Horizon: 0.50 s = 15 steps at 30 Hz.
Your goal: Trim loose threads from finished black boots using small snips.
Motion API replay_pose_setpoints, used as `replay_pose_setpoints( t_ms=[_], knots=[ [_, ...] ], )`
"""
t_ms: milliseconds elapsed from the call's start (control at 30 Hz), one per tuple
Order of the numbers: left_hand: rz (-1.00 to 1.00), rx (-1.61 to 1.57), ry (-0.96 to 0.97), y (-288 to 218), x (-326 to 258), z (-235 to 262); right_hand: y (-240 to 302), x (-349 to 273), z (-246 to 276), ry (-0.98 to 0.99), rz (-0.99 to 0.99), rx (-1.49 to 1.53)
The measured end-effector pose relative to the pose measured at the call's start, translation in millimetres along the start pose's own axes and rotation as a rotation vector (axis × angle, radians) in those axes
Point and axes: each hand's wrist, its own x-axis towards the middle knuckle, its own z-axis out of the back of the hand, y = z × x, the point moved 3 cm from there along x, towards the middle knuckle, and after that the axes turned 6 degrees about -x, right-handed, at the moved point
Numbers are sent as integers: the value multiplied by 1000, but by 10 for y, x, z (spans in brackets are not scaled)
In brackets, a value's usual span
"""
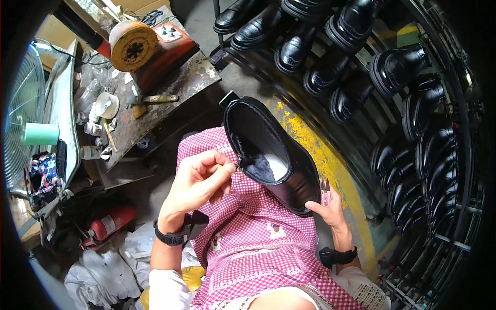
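A black leather ankle boot point(297, 178) rests over my lap, its lined opening facing up and a pale patch showing inside. My left hand point(202, 178) is at the side of the opening, thumb and forefinger pinched on a small dark piece at its edge, perhaps a zipper end; the fingertips hide most of it. At the toe end, my right hand point(328, 211) grips the boot, thumb on top. The same hand also keeps a pair of small pointed snips point(325, 192), blades upward, beside the boot. A pink checked apron point(248, 227) covers my lap.
Black racks at the right hold many black boots point(356, 26). On the worn workbench point(181, 85) at the left are an orange machine with a round wheel point(134, 49), a hammer point(155, 98) and pots. Below lies a red fire extinguisher point(111, 225); a fan point(23, 103) stands far left.
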Motion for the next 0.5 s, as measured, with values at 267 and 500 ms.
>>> replay_pose_setpoints(
  t_ms=[267, 500],
  knots=[
    [-204, -214, -235, 497, 84, 351, -63, -21, 8, 16, 105, -128],
    [-226, -167, -178, 357, 142, 147, 178, -91, -30, -7, 131, -192]
  ],
)
